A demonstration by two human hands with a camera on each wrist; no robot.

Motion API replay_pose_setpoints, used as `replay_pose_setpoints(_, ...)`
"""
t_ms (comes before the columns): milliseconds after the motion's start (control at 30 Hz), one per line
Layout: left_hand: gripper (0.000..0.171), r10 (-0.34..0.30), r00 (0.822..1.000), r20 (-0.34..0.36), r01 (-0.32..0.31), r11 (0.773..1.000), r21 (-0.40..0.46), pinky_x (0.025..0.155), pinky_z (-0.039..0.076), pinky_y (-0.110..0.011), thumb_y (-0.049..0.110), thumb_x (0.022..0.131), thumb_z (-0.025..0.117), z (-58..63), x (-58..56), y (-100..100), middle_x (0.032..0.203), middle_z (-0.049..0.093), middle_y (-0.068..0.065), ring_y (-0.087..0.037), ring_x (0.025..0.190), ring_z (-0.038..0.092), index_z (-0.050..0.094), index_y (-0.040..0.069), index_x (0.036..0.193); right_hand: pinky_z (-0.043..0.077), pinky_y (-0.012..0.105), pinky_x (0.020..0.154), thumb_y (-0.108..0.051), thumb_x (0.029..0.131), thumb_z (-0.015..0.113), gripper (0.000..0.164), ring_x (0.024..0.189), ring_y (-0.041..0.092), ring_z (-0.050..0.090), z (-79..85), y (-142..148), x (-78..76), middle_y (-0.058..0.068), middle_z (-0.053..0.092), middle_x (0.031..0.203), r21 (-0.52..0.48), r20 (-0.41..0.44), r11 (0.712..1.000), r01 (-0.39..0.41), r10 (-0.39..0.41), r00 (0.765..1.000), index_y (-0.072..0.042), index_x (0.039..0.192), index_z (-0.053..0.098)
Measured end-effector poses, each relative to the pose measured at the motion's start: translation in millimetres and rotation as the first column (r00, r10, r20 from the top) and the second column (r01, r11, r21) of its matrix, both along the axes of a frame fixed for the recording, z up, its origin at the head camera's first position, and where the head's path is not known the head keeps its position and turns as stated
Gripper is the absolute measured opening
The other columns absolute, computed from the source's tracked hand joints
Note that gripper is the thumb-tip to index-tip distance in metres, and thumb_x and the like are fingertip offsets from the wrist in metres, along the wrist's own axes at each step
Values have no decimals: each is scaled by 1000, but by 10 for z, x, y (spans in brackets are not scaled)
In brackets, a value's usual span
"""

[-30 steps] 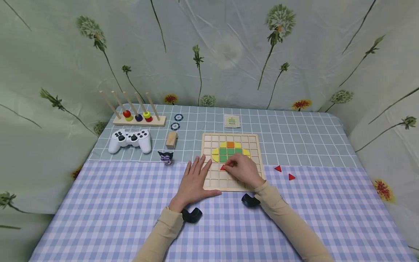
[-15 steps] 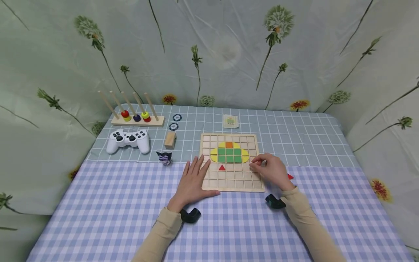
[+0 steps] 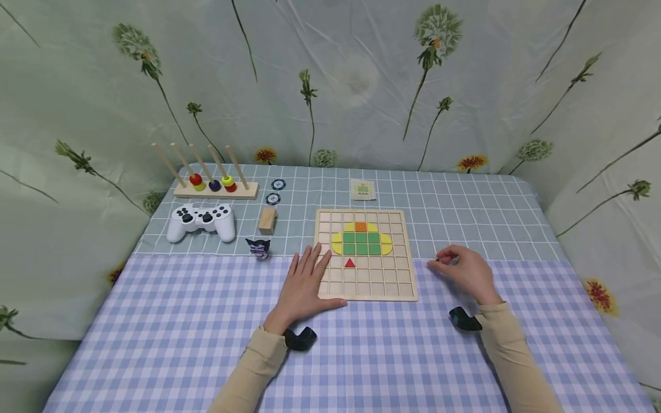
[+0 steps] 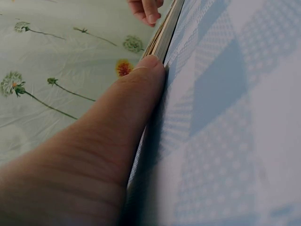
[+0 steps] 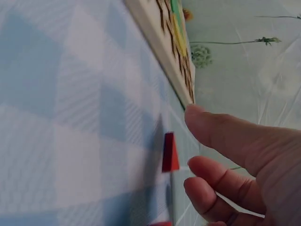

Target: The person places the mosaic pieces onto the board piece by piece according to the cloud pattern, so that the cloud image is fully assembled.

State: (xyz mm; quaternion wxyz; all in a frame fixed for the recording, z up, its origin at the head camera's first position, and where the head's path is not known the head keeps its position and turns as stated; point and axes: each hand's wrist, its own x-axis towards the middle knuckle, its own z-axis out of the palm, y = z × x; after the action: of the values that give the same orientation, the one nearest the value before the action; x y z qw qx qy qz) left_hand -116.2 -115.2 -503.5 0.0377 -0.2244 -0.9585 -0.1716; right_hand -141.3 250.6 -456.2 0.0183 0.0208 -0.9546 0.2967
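My left hand (image 3: 303, 287) lies spread at the left front corner of the wooden grid board (image 3: 382, 288), fingers on its side and thumb (image 4: 129, 87) along its front edge. Green squares (image 3: 362, 242), rounded yellow pieces (image 3: 386, 248) and an orange square (image 3: 360, 226) form a figure on the board. One red triangle (image 3: 349, 263) lies in a cell below it. Right of the board, my right hand (image 3: 461, 273) hovers with thumb and fingers apart around a red triangle (image 5: 170, 153) on the cloth. Another red piece (image 5: 161, 224) peeks in at the bottom of the right wrist view.
Behind the board lies a small pattern card (image 3: 363, 189). To the left are a wooden block (image 3: 267, 221), a dark figurine (image 3: 259, 248), two round chips (image 3: 273, 198), a white game controller (image 3: 201, 221) and a peg stand (image 3: 217, 193) with coloured beads.
My right hand has left the red triangle in its cell on the board and moved right, off the board, to the loose red pieces. The left hand has stayed put.
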Motion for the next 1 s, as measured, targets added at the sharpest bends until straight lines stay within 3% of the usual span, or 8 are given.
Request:
replay_pose_setpoints(267,109,7,1000,28,-7,1000,-18,113,-1,-46,79,72,54,15,-4,3,157,11,-11,-29,143,4,21,13,152,36,30,53,-38,79,76,33,62,16,50,-24,18,17,0,60,70,45,25,997,62,-64,998,-7,79,68)
replay_pose_setpoints(467,109,4,1000,26,-4,1000,-11,113,-1,-46,78,72,56,18,-2,5,157,12,-11,-29,143,4,22,13,152,37,31,53,-34,80,76,29,62,17,52,-37,-28,-1,0,60,71,43,26,998,55,-56,998,-6,80,69)
replay_pose_setpoints(700,109,2,1000,22,-2,1000,1,113,0,-46,78,71,56,14,2,1,157,12,-12,-29,143,4,23,13,152,38,32,56,-18,79,76,19,67,20,54,-64,-83,-24,6,64,79,-35,-17,999,9,-10,1000,-5,86,65)
replay_pose_setpoints(1000,110,3,1000,20,-3,1000,-13,113,0,-46,80,71,54,2,3,-4,157,11,-11,-29,143,4,21,14,152,39,30,55,-6,80,73,9,61,17,50,-135,-240,-66,4,63,75,-107,-128,993,-41,28,991,-5,86,67)
